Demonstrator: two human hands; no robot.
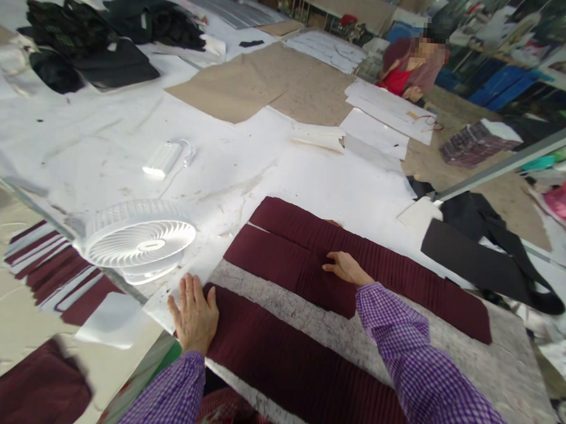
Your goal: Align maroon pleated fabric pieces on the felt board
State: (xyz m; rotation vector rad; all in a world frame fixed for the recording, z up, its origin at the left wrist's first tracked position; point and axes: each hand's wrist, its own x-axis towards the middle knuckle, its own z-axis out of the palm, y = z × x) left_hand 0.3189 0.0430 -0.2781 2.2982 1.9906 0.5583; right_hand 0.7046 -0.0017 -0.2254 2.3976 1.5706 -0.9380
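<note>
Both hands lie flat and open, gripping nothing, on dark red ribbed cloth spread across a grey felt-like sheet point(502, 369) at the near end of the white worktop point(126, 134). The left hand point(195, 312) presses, fingers spread, on the near left corner of the nearer maroon strip point(303, 371), just at the edge where it meets a white paper sheet point(199, 258). The right hand point(346, 268) rests palm down on the shorter middle maroon piece point(284, 266), close to the seam where it meets the longer far maroon piece point(394, 268). This looks like the smoothing and aligning stage: pieces laid side by side, being flattened and squared against each other. By my reading, the next move calls for light, even pressure so that the ribbing stays straight and the edges stay parallel (the cloth looks soft and likely to creep). A small white fan point(139, 242) stands just left of the left hand, a white power bank point(162, 159) lies beyond it, and black fabric point(485, 248) lies to the right. Another person point(414, 70) sits at the far end.
</note>
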